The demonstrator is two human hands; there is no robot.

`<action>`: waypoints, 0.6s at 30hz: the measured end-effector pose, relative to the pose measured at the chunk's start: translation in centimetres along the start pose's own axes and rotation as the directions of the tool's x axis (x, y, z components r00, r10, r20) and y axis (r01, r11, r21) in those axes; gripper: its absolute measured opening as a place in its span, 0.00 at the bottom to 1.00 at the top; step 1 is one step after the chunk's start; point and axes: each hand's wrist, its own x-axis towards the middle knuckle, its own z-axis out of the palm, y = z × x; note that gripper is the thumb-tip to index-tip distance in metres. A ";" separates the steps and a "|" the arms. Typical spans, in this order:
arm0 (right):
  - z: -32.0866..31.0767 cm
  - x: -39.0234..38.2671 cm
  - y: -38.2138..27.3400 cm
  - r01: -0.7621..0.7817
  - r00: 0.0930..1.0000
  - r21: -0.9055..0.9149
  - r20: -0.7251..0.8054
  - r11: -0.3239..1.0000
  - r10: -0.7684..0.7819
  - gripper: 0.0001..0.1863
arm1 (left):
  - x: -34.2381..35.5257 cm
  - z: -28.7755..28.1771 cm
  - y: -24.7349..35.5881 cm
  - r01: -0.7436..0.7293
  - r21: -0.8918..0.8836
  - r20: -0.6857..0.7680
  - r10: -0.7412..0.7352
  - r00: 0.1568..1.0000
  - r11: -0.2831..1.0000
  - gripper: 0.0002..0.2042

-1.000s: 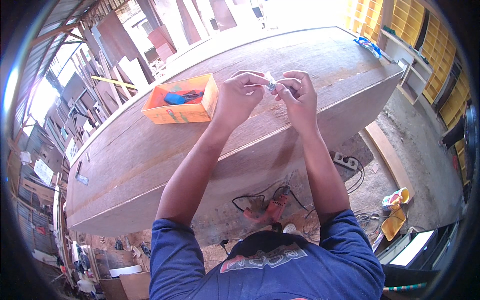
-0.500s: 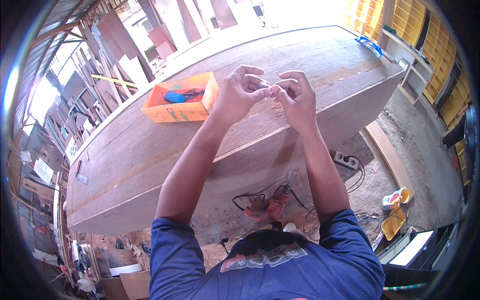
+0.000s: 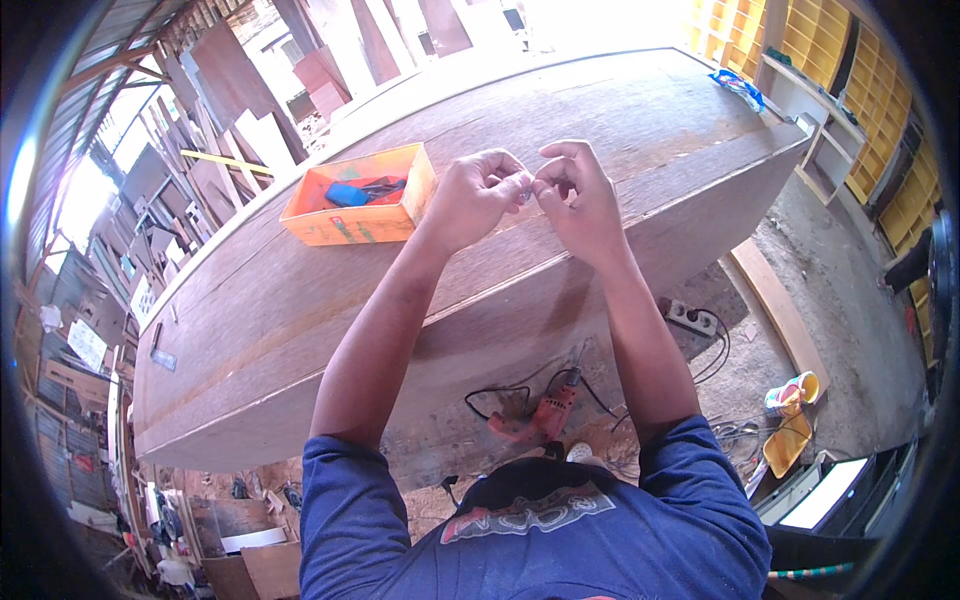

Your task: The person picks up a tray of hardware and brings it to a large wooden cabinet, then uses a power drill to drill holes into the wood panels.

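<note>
My left hand (image 3: 478,200) and my right hand (image 3: 582,205) meet above a long wooden plywood box (image 3: 280,340). Between their fingertips is a small silvery object (image 3: 525,194), too small to make out. The left fingers are curled with thumb and index on it; the right thumb and index pinch beside it, other fingers bent. Just left of my left hand sits an orange plastic box (image 3: 330,226) with a blue item (image 3: 347,195) and dark tools inside.
Below the wooden box lie a red corded drill (image 3: 540,415) and a power strip (image 3: 688,318). A yellow container (image 3: 788,443) is at lower right. Boards (image 3: 225,70) lean at back left, yellow grid shelving (image 3: 810,55) stands right, and a blue packet (image 3: 738,88) rests on the top.
Both hands have shifted slightly down and left, with fingers repositioned around the small object, which is now more hidden than a second ago. The surroundings look the same.
</note>
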 end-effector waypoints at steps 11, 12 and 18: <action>0.5 -0.2 -0.9 -0.008 0.991 -0.107 0.132 0.994 0.022 0.28 | -0.4 -0.1 0.4 0.002 0.151 0.056 -0.011 0.998 0.989 0.10; 0.5 -0.3 -0.9 -0.007 0.993 -0.113 0.116 0.994 0.020 0.28 | -0.3 0.3 0.3 0.023 0.075 0.038 -0.026 0.999 0.997 0.09; 0.6 -0.6 -0.4 0.149 0.989 -0.217 0.050 0.965 -0.141 0.27 | 0.5 2.4 -0.4 0.135 -0.165 0.000 -0.137 0.991 0.977 0.08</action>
